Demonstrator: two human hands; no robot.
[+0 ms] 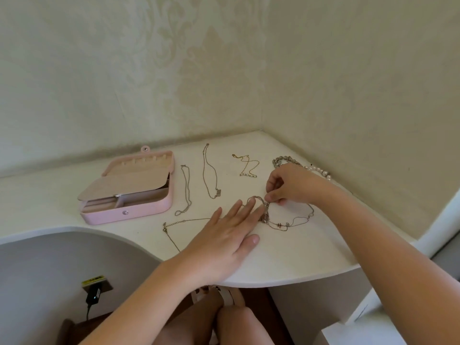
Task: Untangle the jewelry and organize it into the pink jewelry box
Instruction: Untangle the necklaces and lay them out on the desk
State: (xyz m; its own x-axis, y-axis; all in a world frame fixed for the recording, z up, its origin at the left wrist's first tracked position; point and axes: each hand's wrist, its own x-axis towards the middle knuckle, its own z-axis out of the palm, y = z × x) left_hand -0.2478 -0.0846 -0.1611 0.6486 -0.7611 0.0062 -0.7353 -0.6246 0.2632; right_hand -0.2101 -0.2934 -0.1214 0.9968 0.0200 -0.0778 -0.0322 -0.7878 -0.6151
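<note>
— Closest in, what shows?
— Bare knees (234, 324) below the table edge, with both forearms reaching up over them onto the top.

— How does the jewelry look?
— Mostly thin metal chains. One knotted tangle (273, 224) of several fine strands lies right of centre, looping out to the right with a few small beads on it. Left of it and farther back, three pieces lie apart from each other: a silver chain (186, 190), a longer pendant chain (210, 175), and a gold chain (246, 165) ending in a row of small pearls. A beaded strand (286, 159) with grey beads and pearls sits at the back right, partly hidden by the wrist. Another long chain (174, 224) runs under the left palm.

— And the box?
— At the left of the table stands the pink jewelry box (139, 212), open. Its lid lies back with a row of hooks, a beige inner flap is raised, and divided compartments show below.

— What about the surface and the room?
— It is a white table (286, 265) with a curved front edge, set into a corner. Cream patterned wallpaper (199, 70) covers both walls. Down left, a black charger (93, 295) sits in a socket.

— And the hands?
— Lying flat is the left hand (229, 235), fingers straight and spread, fingertips pressing on the tangle's left side. Curled above it is the right hand (288, 185), thumb and forefinger pinching a strand at the top of the knot.
</note>
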